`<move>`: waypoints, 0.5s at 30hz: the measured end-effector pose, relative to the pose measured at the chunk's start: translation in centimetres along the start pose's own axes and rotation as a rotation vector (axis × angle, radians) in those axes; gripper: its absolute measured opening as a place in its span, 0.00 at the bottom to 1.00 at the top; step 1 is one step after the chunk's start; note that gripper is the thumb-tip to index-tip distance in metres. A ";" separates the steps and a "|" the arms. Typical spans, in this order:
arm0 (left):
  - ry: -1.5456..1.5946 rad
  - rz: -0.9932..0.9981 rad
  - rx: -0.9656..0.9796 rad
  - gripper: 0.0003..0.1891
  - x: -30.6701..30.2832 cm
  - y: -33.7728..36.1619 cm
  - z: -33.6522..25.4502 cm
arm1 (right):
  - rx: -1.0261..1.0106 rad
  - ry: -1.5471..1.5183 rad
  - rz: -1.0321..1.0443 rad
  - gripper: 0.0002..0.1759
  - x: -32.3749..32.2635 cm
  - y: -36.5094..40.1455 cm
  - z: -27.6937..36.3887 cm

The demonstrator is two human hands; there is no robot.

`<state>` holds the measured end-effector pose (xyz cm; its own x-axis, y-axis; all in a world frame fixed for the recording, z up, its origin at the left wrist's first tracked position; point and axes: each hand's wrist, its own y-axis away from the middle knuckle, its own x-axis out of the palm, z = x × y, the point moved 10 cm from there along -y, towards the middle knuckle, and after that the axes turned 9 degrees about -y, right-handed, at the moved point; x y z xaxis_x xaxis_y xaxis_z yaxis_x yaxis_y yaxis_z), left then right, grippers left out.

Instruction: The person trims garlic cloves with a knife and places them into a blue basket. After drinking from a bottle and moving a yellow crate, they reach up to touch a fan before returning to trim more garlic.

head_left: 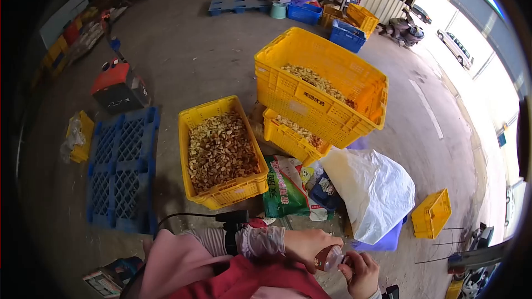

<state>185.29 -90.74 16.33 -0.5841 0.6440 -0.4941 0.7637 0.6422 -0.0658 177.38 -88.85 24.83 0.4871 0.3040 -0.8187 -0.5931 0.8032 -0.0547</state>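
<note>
My left hand [310, 245], reaching in from a light patterned sleeve, is closed around a small clear plastic bottle [332, 257] with reddish-brown colouring at its held end. The bottle lies tilted sideways in front of my body. Close to its right end, my right hand [361, 274] has thumb and fingers pinched together; what is between them, if anything, is too small to tell. Ahead of my hands lie a green and white printed bag [288, 188] and a white sheet [374, 194] draped over a purple container [382, 238].
Ahead stands a yellow crate [244, 188] of pale and brown cut pieces. A large yellow crate [332, 108] sits above a smaller one [288, 143]. Blue pallets [122, 171] and a red pallet truck [113, 80] are left; a small yellow crate [432, 214] is right.
</note>
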 end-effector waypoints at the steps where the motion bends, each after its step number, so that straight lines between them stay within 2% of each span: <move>1: 0.077 0.031 0.006 0.39 -0.5 -0.1 0.7 | -0.115 -0.017 -0.006 0.16 -0.5 -1.1 1.1; 2: 0.156 0.063 0.013 0.40 -1.0 -0.2 1.2 | -0.228 -0.035 -0.012 0.18 -0.9 -1.9 2.0; 3: 0.164 0.057 0.011 0.40 -1.8 -0.6 1.8 | -0.228 -0.036 -0.001 0.18 -1.1 -2.8 1.5; 5: 0.208 0.169 0.105 0.41 -1.9 -1.4 1.8 | -0.446 -0.088 0.103 0.24 -0.8 -3.4 2.5; 6: 0.212 0.170 0.107 0.41 -2.3 -2.0 2.4 | -0.443 -0.087 0.105 0.24 -0.7 -3.8 2.0; 8: 0.099 0.060 0.134 0.42 -3.7 -3.3 3.4 | 0.168 -0.216 0.265 0.28 1.4 -4.5 -4.8; 9: 0.100 0.068 0.142 0.42 -4.2 -3.7 3.4 | 0.176 -0.213 0.258 0.28 1.3 -5.4 -5.2; 11: -0.050 0.059 -0.001 0.43 -5.7 -4.7 5.1 | 0.438 -0.203 0.303 0.31 1.6 -6.4 -8.0; 12: -0.061 0.067 0.013 0.43 -6.3 -5.0 5.5 | 0.441 -0.199 0.285 0.31 1.0 -7.7 -8.0; 14: 0.157 0.045 -0.019 0.41 -7.8 -5.3 7.0 | -0.336 0.269 0.009 0.30 -2.4 -11.2 -0.7; 15: 0.096 0.053 0.088 0.39 -8.1 -5.7 6.5 | -0.329 0.219 -0.046 0.24 -2.0 -11.2 -2.1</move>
<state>187.47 -102.34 15.05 -0.5627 0.7157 -0.4138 0.8129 0.5700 -0.1195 181.67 -99.52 25.83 0.3913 0.1263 -0.9115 -0.7646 0.5958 -0.2457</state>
